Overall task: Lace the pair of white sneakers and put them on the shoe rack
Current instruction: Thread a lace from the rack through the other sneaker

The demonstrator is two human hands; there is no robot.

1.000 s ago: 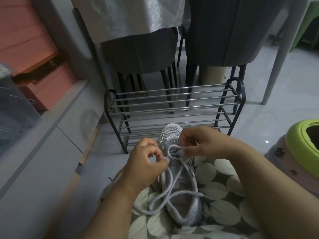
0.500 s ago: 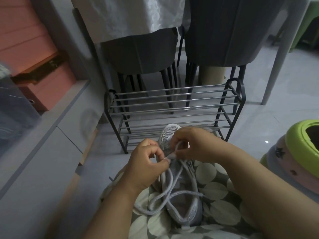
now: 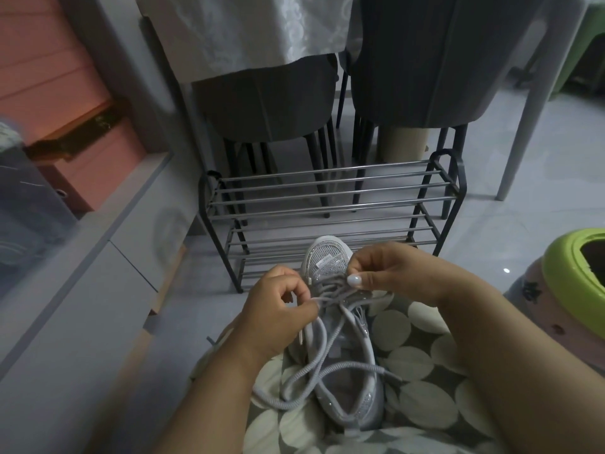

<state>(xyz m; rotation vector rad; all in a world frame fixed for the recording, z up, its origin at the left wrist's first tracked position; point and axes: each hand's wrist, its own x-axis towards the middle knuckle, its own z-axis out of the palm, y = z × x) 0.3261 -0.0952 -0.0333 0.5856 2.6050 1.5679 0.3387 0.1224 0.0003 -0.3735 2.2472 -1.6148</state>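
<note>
One white sneaker [image 3: 343,381] lies toe-away on my lap, which is covered by a spotted cloth. Its grey lace [image 3: 314,371] runs in loose loops over the shoe's opening and left side. My left hand [image 3: 278,316] pinches one lace strand at the sneaker's left eyelets. My right hand [image 3: 389,273] pinches the lace near the toe end, thumb over the upper eyelets. The black two-tier shoe rack [image 3: 327,204] stands on the floor just beyond the sneaker, with no shoes on its bars. A second sneaker is not in view.
Two dark chairs [image 3: 268,93] and a table with a white cloth [image 3: 242,27] stand behind the rack. A grey cabinet [image 3: 82,290] runs along the left. A green and pink stool [image 3: 573,290] sits at the right. A white table leg [image 3: 520,132] stands at the rack's right.
My right hand has shifted slightly right and down along the eyelets, drawing the lace tighter across the shoe. My left hand stays in place, still pinching its strand.
</note>
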